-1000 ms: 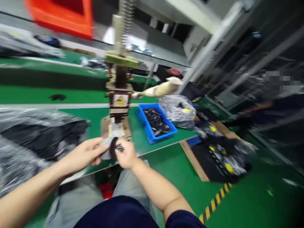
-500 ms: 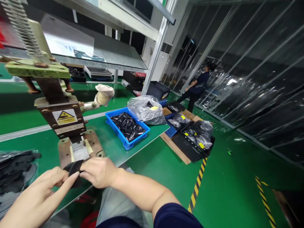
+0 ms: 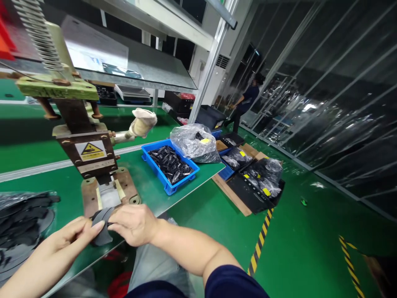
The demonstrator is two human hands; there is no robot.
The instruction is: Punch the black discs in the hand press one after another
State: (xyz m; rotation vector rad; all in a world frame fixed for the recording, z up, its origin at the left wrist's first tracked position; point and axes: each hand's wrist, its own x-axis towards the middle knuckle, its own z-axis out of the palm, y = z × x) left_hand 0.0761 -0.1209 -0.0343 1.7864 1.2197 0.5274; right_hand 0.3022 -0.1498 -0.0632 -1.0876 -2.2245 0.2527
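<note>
A dark grey, flat curved piece [image 3: 103, 235] is between my two hands, just in front of the hand press [image 3: 93, 163]. My left hand [image 3: 72, 238] is closed on its left side, the thumb lying across its face. Fingers of my right hand [image 3: 134, 224] pinch at its right edge; a bit of black shows under them, too small to make out. The press's metal base [image 3: 130, 192] with a pale plate in its middle lies right behind my fingers. To the left, a clear bag [image 3: 27, 225] holds more dark curved pieces.
On the green table [image 3: 158, 205] stands a blue tray [image 3: 169, 190] full of small black parts, a plastic bag [image 3: 194, 145] beside it. The press handle [image 3: 141, 124] has a cloth-wrapped end. Boxes with bagged parts [image 3: 263, 174] lie beyond the table edge. Another person [image 3: 246, 101] is farther back.
The curved piece has turned so that its grey face shows broadly and hangs lower between my hands. The view has shifted slightly; the other person has moved left.
</note>
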